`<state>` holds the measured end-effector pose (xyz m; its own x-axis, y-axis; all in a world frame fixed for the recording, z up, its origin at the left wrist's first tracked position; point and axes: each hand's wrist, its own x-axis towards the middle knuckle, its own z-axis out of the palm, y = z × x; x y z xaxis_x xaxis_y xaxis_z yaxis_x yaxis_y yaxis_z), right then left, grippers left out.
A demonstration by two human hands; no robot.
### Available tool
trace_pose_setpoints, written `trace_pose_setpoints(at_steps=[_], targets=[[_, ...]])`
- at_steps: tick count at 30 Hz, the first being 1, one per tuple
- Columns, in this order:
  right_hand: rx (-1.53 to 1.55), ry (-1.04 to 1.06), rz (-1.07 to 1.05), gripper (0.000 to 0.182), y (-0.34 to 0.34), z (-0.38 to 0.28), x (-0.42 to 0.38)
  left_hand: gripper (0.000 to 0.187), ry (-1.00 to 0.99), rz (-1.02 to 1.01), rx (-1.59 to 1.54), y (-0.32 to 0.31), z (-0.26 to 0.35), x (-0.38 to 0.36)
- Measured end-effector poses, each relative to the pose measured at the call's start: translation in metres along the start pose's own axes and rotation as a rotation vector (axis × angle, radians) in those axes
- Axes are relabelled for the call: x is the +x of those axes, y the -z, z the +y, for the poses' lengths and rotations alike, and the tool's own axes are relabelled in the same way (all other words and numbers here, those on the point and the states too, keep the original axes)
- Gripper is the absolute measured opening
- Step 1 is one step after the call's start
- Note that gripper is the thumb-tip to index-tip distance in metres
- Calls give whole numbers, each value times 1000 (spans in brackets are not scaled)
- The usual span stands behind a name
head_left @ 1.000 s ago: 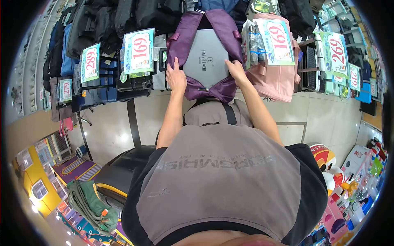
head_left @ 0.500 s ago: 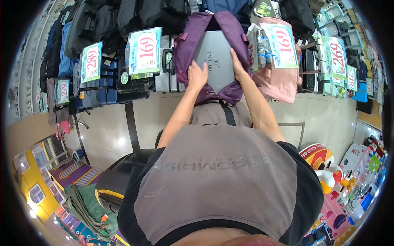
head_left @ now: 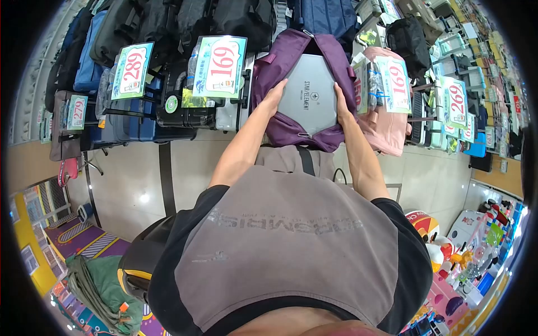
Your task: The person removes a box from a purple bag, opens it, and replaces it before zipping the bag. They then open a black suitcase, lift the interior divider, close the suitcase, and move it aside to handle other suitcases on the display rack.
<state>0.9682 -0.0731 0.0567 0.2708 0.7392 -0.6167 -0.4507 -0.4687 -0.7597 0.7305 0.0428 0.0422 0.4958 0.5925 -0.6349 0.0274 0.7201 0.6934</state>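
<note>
A purple zip bag [head_left: 278, 63] stands with its opening spread wide. Inside sits a flat silver-grey case [head_left: 311, 75] printed with STAR/ELEMENT; its lower end is tucked into the bag, and the zip pull shows below it. My left hand [head_left: 274, 98] grips the case's left edge, thumb along the side and fingers mostly hidden between case and fabric. Against the opposite edge, my right hand [head_left: 343, 105] holds the case, its lower fingers out of sight behind the purple cloth.
Black suitcases [head_left: 193, 115] and a white price sign [head_left: 221, 66] stand to the left. A pink bag [head_left: 384, 131] is close on the right. Dark backpacks [head_left: 244, 25] line the back. A black seat or bag [head_left: 143, 252] lies near my left side.
My left hand has shifted from the bag's left flap to the case's left edge. My right hand has slid lower along the right edge. The view has turned, so everything sits further right.
</note>
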Motion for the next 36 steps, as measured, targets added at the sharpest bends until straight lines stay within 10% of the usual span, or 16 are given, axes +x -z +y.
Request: trace_pose_setpoints(at_steps=[8,16,31,36], targets=[[-51,1,-66,82,-10,-18,-34,79,-43,-75,-25,3,10,-36],[-489,597,-39,106,-37,-23,-84,70,-278,13,-131,7,74,-52],[-780,943,215,128,-71,-37,-141,45,-319,75,-158,-2,138,-77],[-688,1246,345,138,-60,-45,-165,47,-841,-101,-107,-59,198,-182]])
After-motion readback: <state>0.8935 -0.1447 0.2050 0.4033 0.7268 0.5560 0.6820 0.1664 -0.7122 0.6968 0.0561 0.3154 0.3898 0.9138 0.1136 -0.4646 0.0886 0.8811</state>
